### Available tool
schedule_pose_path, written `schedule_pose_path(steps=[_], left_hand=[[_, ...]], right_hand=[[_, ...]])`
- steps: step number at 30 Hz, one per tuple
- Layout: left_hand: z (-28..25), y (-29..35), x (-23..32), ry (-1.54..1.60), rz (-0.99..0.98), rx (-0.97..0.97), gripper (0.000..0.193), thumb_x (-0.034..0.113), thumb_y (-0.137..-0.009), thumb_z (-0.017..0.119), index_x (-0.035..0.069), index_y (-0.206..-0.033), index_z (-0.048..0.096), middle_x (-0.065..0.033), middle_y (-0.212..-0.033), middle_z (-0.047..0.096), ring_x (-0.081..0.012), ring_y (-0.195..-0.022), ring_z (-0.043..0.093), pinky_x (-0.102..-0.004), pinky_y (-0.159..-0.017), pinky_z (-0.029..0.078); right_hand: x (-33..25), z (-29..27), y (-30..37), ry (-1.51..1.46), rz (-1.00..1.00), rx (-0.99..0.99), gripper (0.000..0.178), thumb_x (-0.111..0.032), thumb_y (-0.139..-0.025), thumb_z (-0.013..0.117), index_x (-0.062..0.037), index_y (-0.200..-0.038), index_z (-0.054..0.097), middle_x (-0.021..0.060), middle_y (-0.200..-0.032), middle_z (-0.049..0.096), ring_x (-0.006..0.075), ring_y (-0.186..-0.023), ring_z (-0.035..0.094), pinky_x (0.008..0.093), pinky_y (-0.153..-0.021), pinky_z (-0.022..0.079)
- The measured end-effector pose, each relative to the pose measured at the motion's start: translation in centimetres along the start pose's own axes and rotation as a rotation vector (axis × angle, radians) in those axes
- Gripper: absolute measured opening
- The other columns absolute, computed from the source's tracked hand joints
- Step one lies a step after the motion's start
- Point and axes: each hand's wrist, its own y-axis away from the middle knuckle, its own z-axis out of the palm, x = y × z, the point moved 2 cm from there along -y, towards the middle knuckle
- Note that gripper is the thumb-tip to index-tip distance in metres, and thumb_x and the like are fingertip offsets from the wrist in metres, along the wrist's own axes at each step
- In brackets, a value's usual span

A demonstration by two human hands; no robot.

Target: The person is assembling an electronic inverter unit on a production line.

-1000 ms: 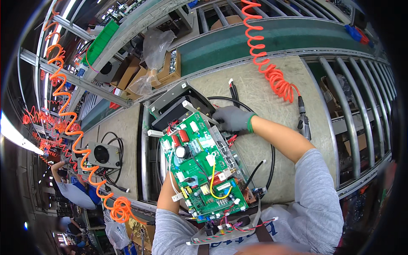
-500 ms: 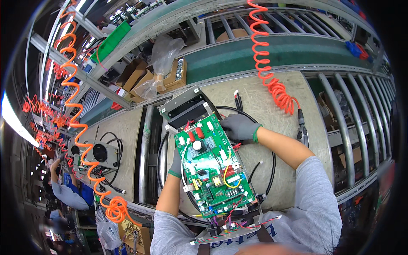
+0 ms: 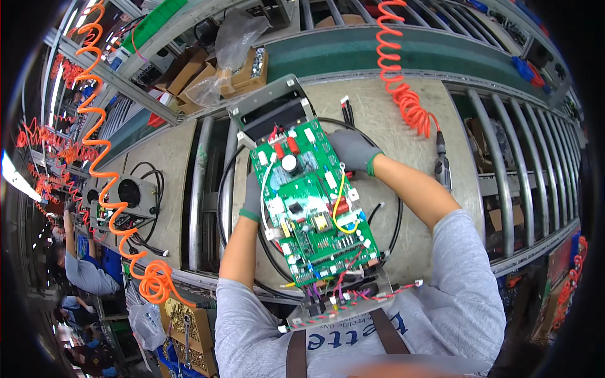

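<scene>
In front of me is a metal chassis [image 3: 265, 96] carrying a large green circuit board [image 3: 309, 183] with red, white and yellow parts. The chassis is tilted, its near end close to my body. My left hand [image 3: 251, 192], in a grey glove with a green cuff, holds the left side; its fingers are mostly hidden behind the board. On the right side, my right hand [image 3: 354, 151], gloved alike, grips near the far end, fingertips hidden. A yellow wire [image 3: 341, 205] loops over the board. Thin twisted wires [image 3: 384, 294] hang at the near end.
A black cable [image 3: 398, 233] curls on the worktable [image 3: 422, 208]. An orange coiled hose with a pneumatic screwdriver [image 3: 443, 165] lies at right, beside metal rollers [image 3: 498, 164]. Another orange hose [image 3: 101, 148] hangs at left, near a second chassis [image 3: 142, 195]. Cardboard boxes [image 3: 246, 79] stand behind. Other people work at far left.
The view has tilted, so the surroundings sit higher in the picture. The chassis with its board has shifted slightly away from my body. Both hands keep their hold on its sides.
</scene>
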Motion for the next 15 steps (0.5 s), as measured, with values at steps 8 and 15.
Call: schedule_pose_path(steps=[8, 15], left_hand=[[1.7, -6.0, 4.3, -0.479, 0.255, -0.065, 0.035, 0.019, -0.092, 0.06, -0.001, -0.12, 0.06, -0.0095, -0.106, 0.067, -0.02, -0.097, 0.064, -0.0305, -0.083, 0.051], [-1.8, 1.2, 9.2, -0.911, 0.452, 0.108, 0.036, 0.017, -0.09, 0.061, -0.002, -0.121, 0.061, -0.0105, -0.112, 0.067, -0.0188, -0.1, 0.063, -0.03, -0.087, 0.049]], right_hand=[[1.3, -0.7, -2.3, -0.095, 0.276, 0.122, 0.034, -0.031, -0.084, 0.059, -0.0094, -0.11, 0.061, 0.0171, -0.109, 0.065, 0.0352, -0.101, 0.062, 0.0439, -0.085, 0.049], [0.5, -5.9, 10.9, -0.383, 0.283, 0.495, 0.032, -0.026, -0.089, 0.062, -0.0042, -0.113, 0.063, 0.0135, -0.106, 0.067, 0.0217, -0.093, 0.066, 0.0319, -0.082, 0.051]])
